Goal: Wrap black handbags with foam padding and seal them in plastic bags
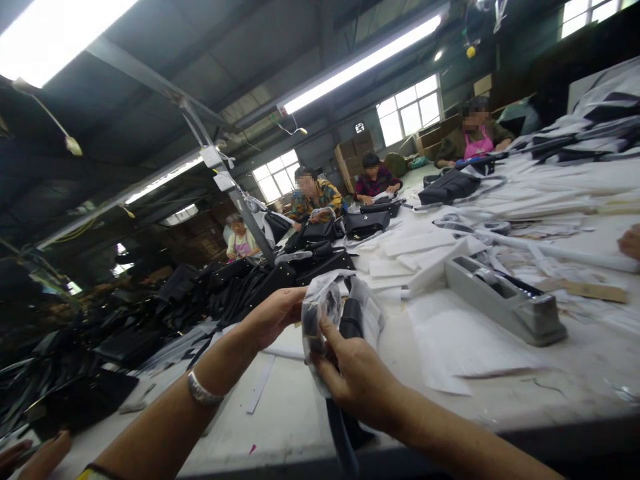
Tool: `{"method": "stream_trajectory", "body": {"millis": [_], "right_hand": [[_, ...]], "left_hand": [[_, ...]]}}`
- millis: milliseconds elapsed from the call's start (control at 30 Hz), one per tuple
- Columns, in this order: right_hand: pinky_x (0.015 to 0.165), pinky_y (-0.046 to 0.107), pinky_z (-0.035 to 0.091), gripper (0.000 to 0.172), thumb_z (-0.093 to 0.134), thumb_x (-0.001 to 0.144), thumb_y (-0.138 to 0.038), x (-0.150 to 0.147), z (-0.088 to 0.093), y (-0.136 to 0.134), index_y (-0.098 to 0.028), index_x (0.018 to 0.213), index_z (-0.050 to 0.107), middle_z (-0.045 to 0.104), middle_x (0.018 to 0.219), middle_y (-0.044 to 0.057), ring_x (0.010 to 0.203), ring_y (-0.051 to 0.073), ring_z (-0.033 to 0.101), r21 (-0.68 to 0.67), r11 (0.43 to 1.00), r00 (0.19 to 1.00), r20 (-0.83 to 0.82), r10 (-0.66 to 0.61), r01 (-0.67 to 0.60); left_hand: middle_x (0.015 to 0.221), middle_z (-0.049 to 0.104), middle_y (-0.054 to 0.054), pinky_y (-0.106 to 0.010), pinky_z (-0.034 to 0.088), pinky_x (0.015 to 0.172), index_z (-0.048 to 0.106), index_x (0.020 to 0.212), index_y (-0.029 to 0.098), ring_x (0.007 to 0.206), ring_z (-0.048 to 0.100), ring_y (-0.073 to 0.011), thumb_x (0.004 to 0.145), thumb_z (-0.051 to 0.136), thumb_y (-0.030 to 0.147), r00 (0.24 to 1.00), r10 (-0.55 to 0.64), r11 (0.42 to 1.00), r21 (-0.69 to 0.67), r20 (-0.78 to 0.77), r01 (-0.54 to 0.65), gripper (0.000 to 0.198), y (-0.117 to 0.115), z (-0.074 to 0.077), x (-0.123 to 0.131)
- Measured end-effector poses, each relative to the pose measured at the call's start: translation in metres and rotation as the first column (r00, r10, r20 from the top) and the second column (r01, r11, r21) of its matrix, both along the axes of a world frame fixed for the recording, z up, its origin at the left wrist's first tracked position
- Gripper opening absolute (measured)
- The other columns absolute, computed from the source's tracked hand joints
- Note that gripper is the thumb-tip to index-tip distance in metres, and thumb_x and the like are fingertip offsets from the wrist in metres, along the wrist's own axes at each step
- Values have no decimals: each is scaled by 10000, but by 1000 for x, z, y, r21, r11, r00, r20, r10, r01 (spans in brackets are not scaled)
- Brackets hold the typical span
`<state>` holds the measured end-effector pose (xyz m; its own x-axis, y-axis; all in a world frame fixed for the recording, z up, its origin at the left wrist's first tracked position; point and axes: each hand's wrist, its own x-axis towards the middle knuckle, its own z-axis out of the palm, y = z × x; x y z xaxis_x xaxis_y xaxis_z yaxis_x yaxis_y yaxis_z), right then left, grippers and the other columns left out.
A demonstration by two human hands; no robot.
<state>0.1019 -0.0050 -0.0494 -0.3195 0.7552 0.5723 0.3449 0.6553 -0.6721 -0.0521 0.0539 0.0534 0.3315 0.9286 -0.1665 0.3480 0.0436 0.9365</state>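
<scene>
Both my hands meet just above the near part of the white table (500,387). My left hand (273,317), with a silver bracelet on its wrist, is closed on the left side of a black strap wrapped in thin white plastic (327,310). My right hand (357,377) pinches the same wrapped strap from below, thumb pressed against the plastic. A dark strap end (345,433) hangs down below my right hand.
A grey tape dispenser (505,300) sits right of my hands, with white paper sheets (465,347) around it. Black bags (240,287) pile up at the left and along the table. Several other people sit working at the far end. Another person's hand (631,241) shows at the right edge.
</scene>
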Motion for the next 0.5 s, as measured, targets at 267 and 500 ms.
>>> {"method": "stream_trajectory", "body": {"millis": [267, 500], "right_hand": [[610, 355, 503, 677, 431, 897, -230, -4, -9, 6, -71, 1539, 286, 754, 828, 161, 642, 278, 707, 89, 993, 993, 86, -86, 79], [632, 308, 488, 631, 487, 884, -205, 2, -1, 7, -165, 1503, 375, 766, 890, 120, 731, 260, 716, 64, 998, 987, 155, -28, 18]], "left_hand": [[896, 730, -82, -317, 463, 857, 749, 986, 141, 835, 639, -205, 813, 607, 686, 1000, 16, 1000, -12, -19, -16, 589, -13, 14, 3], [869, 736, -83, -301, 469, 762, 767, 943, 149, 747, 627, -187, 804, 645, 651, 986, -13, 1000, -23, -167, 10, 535, -17, 17, 4]]}}
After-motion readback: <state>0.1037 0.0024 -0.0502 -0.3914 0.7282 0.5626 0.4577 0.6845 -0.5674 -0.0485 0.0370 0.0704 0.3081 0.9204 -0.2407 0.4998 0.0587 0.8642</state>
